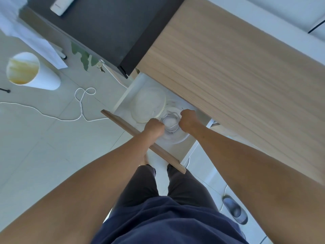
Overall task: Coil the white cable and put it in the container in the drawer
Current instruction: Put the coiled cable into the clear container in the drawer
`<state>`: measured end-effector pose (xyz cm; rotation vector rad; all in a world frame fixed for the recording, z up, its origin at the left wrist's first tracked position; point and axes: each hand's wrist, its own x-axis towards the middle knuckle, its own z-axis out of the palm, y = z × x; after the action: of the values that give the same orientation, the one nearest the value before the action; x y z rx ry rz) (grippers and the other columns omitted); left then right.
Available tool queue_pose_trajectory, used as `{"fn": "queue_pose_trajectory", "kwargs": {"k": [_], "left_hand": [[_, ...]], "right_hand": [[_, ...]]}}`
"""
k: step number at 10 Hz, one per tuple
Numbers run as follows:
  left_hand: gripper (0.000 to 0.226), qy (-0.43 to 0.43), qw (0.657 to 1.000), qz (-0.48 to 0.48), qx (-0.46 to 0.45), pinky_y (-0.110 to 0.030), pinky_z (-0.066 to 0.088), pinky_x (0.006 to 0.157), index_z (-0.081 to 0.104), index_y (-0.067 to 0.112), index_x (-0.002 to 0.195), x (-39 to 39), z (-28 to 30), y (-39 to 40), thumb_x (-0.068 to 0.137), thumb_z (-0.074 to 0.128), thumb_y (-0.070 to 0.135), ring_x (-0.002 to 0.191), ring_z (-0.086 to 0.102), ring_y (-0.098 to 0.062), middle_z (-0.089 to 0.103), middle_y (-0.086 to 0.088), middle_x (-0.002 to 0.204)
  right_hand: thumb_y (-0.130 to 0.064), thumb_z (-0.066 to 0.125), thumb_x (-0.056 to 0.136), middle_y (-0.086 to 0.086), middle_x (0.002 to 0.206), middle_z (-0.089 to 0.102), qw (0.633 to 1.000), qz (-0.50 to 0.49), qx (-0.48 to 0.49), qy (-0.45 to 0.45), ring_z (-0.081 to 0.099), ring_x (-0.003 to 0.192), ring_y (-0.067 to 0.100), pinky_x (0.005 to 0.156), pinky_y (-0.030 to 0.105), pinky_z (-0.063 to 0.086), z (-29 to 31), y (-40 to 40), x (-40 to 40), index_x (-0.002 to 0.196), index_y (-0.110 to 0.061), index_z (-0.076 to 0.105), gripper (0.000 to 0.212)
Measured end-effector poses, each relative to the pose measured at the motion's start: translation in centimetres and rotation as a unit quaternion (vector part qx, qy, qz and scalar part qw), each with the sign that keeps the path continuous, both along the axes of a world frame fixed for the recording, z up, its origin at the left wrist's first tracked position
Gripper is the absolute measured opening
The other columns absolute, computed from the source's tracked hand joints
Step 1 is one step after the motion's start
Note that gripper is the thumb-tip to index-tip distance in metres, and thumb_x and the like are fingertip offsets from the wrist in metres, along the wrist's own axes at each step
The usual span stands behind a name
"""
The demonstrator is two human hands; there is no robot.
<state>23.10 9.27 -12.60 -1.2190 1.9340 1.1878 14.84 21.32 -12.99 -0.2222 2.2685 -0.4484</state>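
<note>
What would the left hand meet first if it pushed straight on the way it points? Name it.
Probably the round clear plastic container in the open white drawer: the left hand already sits at its rim. Depth is unclear.

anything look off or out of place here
Yes: a long run of white cable lies looped and tangled across the floor, left of the open drawer, not yet coiled. Both hands, left and right, are at the clear container in the drawer, holding cable.
</note>
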Motion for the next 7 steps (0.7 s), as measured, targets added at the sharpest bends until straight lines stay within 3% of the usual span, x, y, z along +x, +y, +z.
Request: {"fn": "queue_pose_trajectory", "kwargs": {"k": [1,2,3,4,5,6,7], "left_hand": [[0.018,0.012,0.998,0.057,0.027,-0.036,0.057,0.082,0.058,0.007,0.079,0.3,0.5,-1.6,0.095,0.050,0.008,0.074,0.062,-0.024,0.065,-0.011,0.085],[0.022,0.013,0.998,0.060,0.023,-0.036,0.058,0.075,0.057,0.008,0.072,0.0,0.9,-3.7,0.093,0.051,0.009,0.065,0.062,-0.022,0.065,-0.008,0.075],[0.020,0.011,0.998,0.053,0.015,-0.031,0.056,0.065,0.057,0.007,0.073,-0.4,0.6,-6.2,0.092,0.051,0.010,0.063,0.063,-0.022,0.066,-0.008,0.074],[0.016,0.016,0.999,0.044,0.008,-0.036,0.058,0.071,0.060,0.004,0.080,-1.0,0.2,-8.5,0.091,0.052,0.012,0.068,0.065,-0.025,0.068,-0.011,0.081],[0.016,0.013,1.000,0.025,0.010,-0.036,0.056,0.069,0.062,0.004,0.086,-1.7,-0.2,-10.8,0.091,0.052,0.014,0.067,0.064,-0.025,0.068,-0.012,0.081],[0.016,0.007,1.000,-0.012,0.007,-0.038,0.057,0.073,0.062,0.005,0.088,-2.2,-0.6,-12.7,0.092,0.051,0.015,0.071,0.064,-0.027,0.068,-0.013,0.085],[0.018,0.030,0.997,-0.058,-0.044,-0.035,0.056,0.066,0.056,0.007,0.075,-2.7,-0.9,-14.2,0.089,0.045,0.010,0.073,0.060,-0.032,0.064,-0.013,0.080]], "right_hand": [[0.000,0.050,0.090,0.017,0.120,0.066,0.998,-0.053,-0.026,-0.006,0.065,0.110,0.031,0.095,0.038,0.053,0.8,-0.8,-0.1,0.120,0.006,0.062,0.033],[-0.001,0.044,0.087,0.015,0.088,0.064,0.992,-0.111,-0.055,-0.025,0.068,0.095,0.038,0.079,0.035,0.057,1.5,-2.6,-0.1,0.086,0.003,0.060,0.016],[-0.014,0.049,0.088,0.008,0.072,0.048,0.982,-0.171,-0.073,-0.037,0.050,0.063,0.027,0.061,0.027,0.038,1.8,-4.5,0.2,0.071,-0.010,0.046,0.017],[-0.034,0.062,0.089,0.010,0.073,0.056,0.957,-0.265,-0.094,-0.076,0.055,0.068,0.025,0.064,0.029,0.045,1.1,-6.2,0.4,0.087,-0.004,0.070,0.031],[-0.038,0.076,0.081,0.017,0.093,0.074,0.918,-0.360,-0.101,-0.129,0.071,0.082,0.029,0.080,0.040,0.060,0.1,-7.8,0.8,0.105,0.001,0.070,0.046],[-0.022,0.080,0.080,0.013,0.090,0.075,0.864,-0.450,-0.145,-0.171,0.073,0.081,0.027,0.078,0.043,0.061,-0.8,-8.8,1.2,0.092,-0.005,0.069,0.023],[-0.013,0.078,0.082,0.011,0.079,0.075,0.819,-0.501,-0.204,-0.194,0.071,0.073,0.024,0.064,0.035,0.063,-0.2,-8.3,1.5,0.103,-0.003,0.071,0.024]]}}
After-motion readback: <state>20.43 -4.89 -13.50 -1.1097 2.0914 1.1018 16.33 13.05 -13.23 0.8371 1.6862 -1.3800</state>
